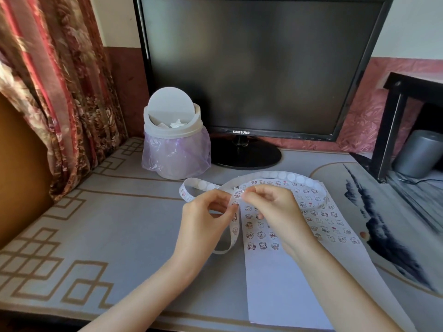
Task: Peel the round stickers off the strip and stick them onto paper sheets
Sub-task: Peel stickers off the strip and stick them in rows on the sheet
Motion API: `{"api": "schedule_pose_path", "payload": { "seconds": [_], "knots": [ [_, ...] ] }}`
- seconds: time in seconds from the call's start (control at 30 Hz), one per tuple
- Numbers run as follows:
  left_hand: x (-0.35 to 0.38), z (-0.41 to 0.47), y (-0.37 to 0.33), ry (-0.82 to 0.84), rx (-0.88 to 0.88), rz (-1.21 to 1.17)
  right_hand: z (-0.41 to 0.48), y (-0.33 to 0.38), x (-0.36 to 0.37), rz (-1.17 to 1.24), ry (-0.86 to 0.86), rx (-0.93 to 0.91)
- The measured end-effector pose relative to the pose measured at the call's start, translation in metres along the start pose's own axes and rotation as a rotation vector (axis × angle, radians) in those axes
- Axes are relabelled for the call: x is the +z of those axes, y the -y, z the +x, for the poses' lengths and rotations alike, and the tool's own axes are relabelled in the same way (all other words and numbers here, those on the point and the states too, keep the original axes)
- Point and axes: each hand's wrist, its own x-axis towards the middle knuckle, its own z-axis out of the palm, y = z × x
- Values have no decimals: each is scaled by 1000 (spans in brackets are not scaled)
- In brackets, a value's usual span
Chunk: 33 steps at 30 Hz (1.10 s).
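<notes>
Grey patterned table (107,224) under a dark monitor (261,63). At frame centre I seem mid-peel: my left hand (206,212) pinches the looping strip (287,176), and my right hand (275,207) pinches a sticker (237,194) at its edge. Next: lift it free, then press it onto the bare lower part of the paper sheet (275,283).

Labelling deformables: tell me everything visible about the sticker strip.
The sticker strip is a long, narrow, white paper-like band, looped and twisted. Some stretches show round cartoon stickers, others pale blank circles. The left hand and right hand pinch it mid-length. Its far loop arcs over the paper sheet; a lower loop curls by the sheet's left edge.
</notes>
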Motion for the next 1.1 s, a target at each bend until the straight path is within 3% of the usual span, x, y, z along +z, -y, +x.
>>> {"api": "schedule_pose_path", "payload": {
  "seconds": [0.23, 0.53, 0.67, 0.93, 1.1],
  "knots": [
    [3, 4, 0, -3, 50, 56, 0, -2, -2, 76, 24, 155],
    [6, 1, 3, -1, 123, 88, -1, 3, -3, 32, 75, -16],
    [6, 1, 4, 2, 120, 88, 1, 1, 0, -41, 9, -72],
    [7, 7, 6, 0, 150, 154, 0, -4, -3, -131, -109, -77],
    [7, 11, 10, 42, 117, 187, -4, -5, -10, -65, -47, 67]
  ]
}}
